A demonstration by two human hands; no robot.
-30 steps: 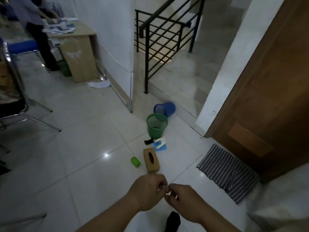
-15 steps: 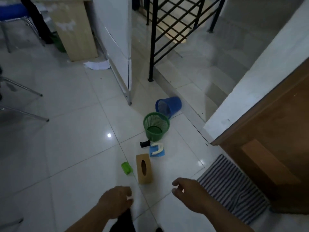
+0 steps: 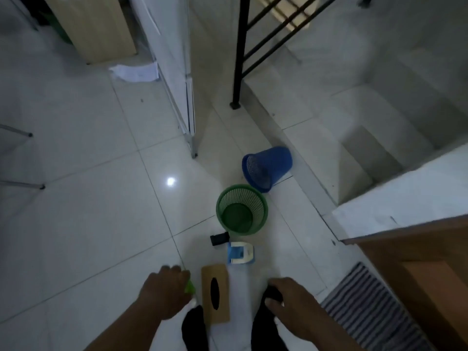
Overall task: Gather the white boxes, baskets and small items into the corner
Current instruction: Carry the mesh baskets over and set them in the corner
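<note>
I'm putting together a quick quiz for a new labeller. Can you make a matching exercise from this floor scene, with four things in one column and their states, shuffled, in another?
Things
1. blue mesh plastic basket
2. green mesh plastic basket
3. tan rectangular tissue box
4. small bright green item

States
A. lying flat, oval slot facing up
B. partly covered by the left hand
C. tipped on its side
D. standing upright, opening up

Pairs: 1-C, 2-D, 3-A, 4-B
</note>
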